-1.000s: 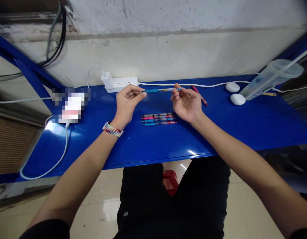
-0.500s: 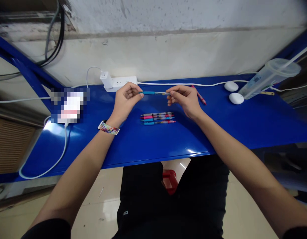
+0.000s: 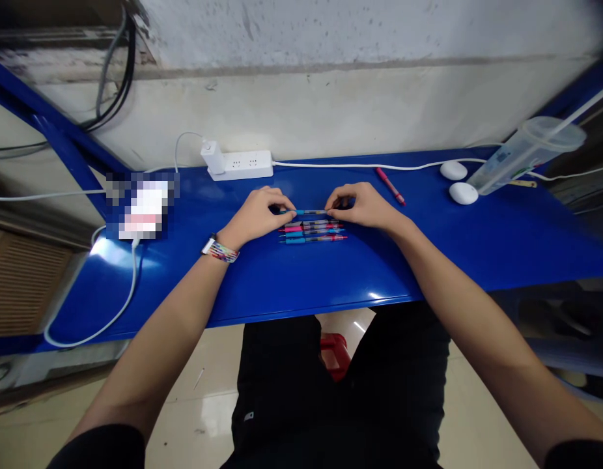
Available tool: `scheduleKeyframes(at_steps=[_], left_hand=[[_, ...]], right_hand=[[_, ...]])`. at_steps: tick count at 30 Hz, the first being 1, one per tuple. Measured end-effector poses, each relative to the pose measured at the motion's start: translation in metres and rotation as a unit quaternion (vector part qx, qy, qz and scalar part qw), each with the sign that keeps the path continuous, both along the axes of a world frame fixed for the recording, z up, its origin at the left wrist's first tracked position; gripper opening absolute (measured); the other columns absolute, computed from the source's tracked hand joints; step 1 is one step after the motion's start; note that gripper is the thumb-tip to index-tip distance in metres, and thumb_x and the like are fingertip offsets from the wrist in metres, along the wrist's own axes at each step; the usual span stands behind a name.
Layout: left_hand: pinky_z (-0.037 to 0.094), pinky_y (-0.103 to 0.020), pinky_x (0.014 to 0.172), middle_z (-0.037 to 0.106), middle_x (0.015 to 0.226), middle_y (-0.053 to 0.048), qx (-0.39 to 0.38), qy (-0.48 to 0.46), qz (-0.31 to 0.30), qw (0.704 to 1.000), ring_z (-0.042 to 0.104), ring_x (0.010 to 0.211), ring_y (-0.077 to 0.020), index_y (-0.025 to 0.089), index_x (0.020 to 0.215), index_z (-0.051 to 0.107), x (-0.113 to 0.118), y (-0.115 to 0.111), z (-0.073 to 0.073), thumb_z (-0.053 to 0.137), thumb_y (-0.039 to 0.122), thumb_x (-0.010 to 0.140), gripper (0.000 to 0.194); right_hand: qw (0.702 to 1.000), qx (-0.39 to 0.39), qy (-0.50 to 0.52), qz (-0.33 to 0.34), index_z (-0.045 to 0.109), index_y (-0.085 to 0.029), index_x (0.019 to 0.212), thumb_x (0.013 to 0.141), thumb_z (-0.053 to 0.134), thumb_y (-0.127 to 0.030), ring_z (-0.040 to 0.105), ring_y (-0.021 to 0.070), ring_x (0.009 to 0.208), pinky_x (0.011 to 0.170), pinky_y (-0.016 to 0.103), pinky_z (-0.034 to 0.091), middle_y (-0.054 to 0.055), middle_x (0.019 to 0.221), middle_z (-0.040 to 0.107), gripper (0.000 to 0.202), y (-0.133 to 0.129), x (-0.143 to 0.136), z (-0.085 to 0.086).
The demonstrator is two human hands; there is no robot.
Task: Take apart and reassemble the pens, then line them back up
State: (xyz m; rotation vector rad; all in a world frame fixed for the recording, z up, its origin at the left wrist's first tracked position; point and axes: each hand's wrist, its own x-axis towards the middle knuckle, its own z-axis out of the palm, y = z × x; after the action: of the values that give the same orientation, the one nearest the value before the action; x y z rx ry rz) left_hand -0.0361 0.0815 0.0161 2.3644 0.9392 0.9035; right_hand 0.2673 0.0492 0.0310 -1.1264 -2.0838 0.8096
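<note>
A blue-gripped pen (image 3: pixel 308 212) lies crosswise between my two hands, just behind a row of pens. My left hand (image 3: pixel 262 213) pinches its blue end between thumb and fingers. At the clear end, the fingertips of my right hand (image 3: pixel 357 203) close on it. Right in front, several pens (image 3: pixel 314 232) lie side by side on the blue table (image 3: pixel 301 280), some with blue grips and one with a pink grip. Past my right hand, a red pen (image 3: pixel 391 187) lies slanted by itself.
A white power strip (image 3: pixel 247 165) with a plugged-in charger (image 3: pixel 212 156) stands by the wall. On the left lies a pixelated device (image 3: pixel 140 207) with a white cable. To the right are two white rounded objects (image 3: pixel 463 193) and a tilted clear plastic container (image 3: pixel 514 159).
Both hands have come down and nearer with the blue pen, from above the table to just behind the row. The row of pens has stayed in place.
</note>
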Motion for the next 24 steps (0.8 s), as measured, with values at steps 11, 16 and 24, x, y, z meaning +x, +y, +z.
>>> scheduleKeyframes(at_steps=[11,16,24], left_hand=[[0.053,-0.049,0.095,0.076,0.078,0.0,-0.012,0.041,-0.012,0.999,0.068,0.081,-0.0258,0.032,0.093,0.086,0.0017,-0.0013,0.0025,0.082,0.025,0.083,0.012],[0.053,-0.048,0.095,0.078,0.077,-0.001,0.001,0.041,-0.014,0.999,0.068,0.079,-0.0244,0.029,0.084,0.081,0.0025,-0.0017,0.0017,0.076,0.025,0.086,0.007],[0.053,-0.045,0.097,0.078,0.082,-0.002,-0.015,0.08,-0.011,0.997,0.069,0.086,-0.0234,0.026,0.083,0.078,0.0027,-0.007,0.0088,0.072,0.025,0.088,0.008]], right_hand=[[1.0,0.017,-0.012,0.013,0.087,-0.022,0.086,0.083,0.079,-0.03,0.067,0.0216,0.077,0.076,0.038,0.054,0.007,0.089,0.079,0.011,0.0013,0.0004,-0.0039],[1.0,0.015,-0.014,0.016,0.087,-0.022,0.087,0.084,0.077,-0.025,0.069,0.022,0.078,0.077,0.039,0.054,0.008,0.091,0.079,0.011,0.0001,0.0005,-0.0029],[0.999,0.033,-0.03,0.022,0.089,-0.021,0.091,0.084,0.075,-0.023,0.07,0.022,0.083,0.079,0.038,0.053,0.008,0.096,0.08,0.015,0.0006,0.0031,-0.0031]])
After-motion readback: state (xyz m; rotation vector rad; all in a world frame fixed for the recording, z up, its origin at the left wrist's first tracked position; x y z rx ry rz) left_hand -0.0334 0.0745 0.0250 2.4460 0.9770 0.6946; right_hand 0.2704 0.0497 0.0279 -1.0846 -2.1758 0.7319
